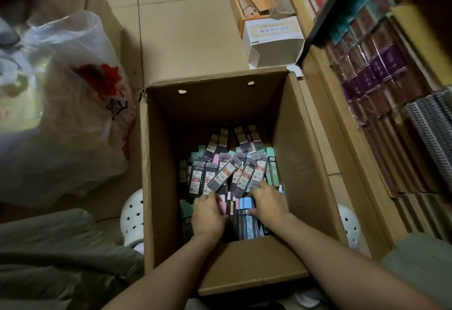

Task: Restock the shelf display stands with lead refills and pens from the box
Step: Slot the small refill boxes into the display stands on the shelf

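- The floor (186,28) is lying pale and tiled well beyond the fingers, with shelves of notebooks (381,84) running along the right and a plastic bag (68,104) slumping on the left.
- The cardboard box (303,153) is standing open on the floor, its walls rising around both hands.
- The lead refills (227,172) are lying heaped in flat dark packs just beyond the fingertips; pens (247,214) in blue and pink are lying under the fingers. They are looking light, stiff and slick in their wrap, so gripping a bundle across its middle is seeming wisest.
- The left hand (208,214) is curling its fingers round a pink-ended bundle.
- The right hand (267,202) is resting spread on the blue pens; whether it is gripping, I cannot tell.
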`<state>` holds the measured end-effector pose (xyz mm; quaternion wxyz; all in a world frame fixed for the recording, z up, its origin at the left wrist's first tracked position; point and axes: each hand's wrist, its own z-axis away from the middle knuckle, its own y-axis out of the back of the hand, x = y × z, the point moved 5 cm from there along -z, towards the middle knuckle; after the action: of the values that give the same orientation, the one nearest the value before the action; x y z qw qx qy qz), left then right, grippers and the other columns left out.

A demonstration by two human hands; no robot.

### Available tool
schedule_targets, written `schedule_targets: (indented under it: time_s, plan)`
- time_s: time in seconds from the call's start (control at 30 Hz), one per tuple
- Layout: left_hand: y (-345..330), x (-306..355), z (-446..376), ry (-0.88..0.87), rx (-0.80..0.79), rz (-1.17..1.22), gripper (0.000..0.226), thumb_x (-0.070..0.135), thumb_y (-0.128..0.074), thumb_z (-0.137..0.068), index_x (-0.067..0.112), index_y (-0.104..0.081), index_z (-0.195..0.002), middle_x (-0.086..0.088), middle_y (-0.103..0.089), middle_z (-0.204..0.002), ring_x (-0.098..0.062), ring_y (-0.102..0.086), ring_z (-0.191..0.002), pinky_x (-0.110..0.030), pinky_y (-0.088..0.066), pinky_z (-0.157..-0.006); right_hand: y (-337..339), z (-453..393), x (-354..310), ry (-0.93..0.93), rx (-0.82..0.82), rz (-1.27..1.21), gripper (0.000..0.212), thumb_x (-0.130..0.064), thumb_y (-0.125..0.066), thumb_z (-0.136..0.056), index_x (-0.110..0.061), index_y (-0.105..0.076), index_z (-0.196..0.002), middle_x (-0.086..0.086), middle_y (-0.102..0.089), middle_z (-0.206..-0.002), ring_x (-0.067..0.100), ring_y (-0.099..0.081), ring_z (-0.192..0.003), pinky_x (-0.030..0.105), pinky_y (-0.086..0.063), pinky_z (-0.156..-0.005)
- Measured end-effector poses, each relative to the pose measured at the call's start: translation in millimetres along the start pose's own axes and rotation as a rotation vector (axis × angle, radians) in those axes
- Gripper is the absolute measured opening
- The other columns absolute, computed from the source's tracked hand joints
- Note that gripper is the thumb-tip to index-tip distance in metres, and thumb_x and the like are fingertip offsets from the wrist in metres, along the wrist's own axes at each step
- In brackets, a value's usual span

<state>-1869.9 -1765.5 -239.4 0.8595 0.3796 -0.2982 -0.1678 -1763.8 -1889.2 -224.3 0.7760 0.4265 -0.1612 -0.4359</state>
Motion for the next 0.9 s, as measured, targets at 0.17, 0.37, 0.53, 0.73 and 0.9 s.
schedule_targets:
  time_s: [0.17,0.37,0.53,0.73,0.9]
  plan:
    - [-2.6,0.0,5.7,-0.039,-0.088,0.094,0.041,0.019,-0.075,-0.081,0.020,-0.047,-0.111,-0.003,-0.063,-0.101,-0.020,-0.061,-0.096,-0.041,-0.054,-0.084,6.6,4.0,-1.7,0.012,0.087,-0.055,0.028,-0.030,-0.072,-0.085,-0.018,-0.069,-0.110,-0.001,-0.055,-0.117,0.018,-0.056,-0.108,0.034,-0.053,-0.087]
    - [2.1,2.4,6.3,-0.016,-0.127,0.409,0.014,0.019,-0.062,-0.093,0.018,-0.060,-0.107,-0.001,-0.068,-0.102,-0.018,-0.064,-0.096,-0.038,-0.054,-0.087,4.5,10.4,1.5,-0.109,-0.017,-0.448,0.014,-0.018,-0.074,-0.082,-0.020,-0.063,-0.090,-0.001,-0.067,-0.089,0.015,-0.063,-0.083,0.032,-0.054,-0.078]
    - [13.5,12.0,3.1,0.095,-0.149,0.904,0.014,0.017,-0.044,-0.102,0.014,-0.051,-0.114,-0.008,-0.063,-0.081,-0.018,-0.061,-0.070,-0.042,-0.055,-0.073,29.2,16.9,11.9,-0.217,0.064,-0.753,0.017,-0.008,-0.070,-0.086,-0.019,-0.057,-0.087,-0.002,-0.059,-0.079,0.013,-0.059,-0.076,0.020,-0.052,-0.065]
    - [18.7,41.5,7.6,-0.015,-0.296,1.005,0.004,0.024,-0.046,-0.102,0.022,-0.048,-0.103,-0.007,-0.066,-0.099,-0.018,-0.065,-0.080,-0.023,-0.053,-0.060,83.3,20.6,20.0,-0.261,0.099,-1.070,0.015,-0.002,-0.065,-0.089,-0.011,-0.057,-0.099,0.004,-0.059,-0.084,0.014,-0.063,-0.069,0.033,-0.058,-0.061]
    - [23.9,52.3,2.4,-0.134,-0.337,0.918,0.023,0.020,-0.069,-0.089,0.021,-0.059,-0.109,-0.001,-0.069,-0.098,-0.013,-0.070,-0.085,-0.022,-0.056,-0.063,85.8,9.5,2.9,-0.180,0.050,-1.167,0.026,0.005,-0.064,-0.088,0.005,-0.057,-0.113,0.009,-0.060,-0.086,0.017,-0.062,-0.065,0.021,-0.058,-0.057]
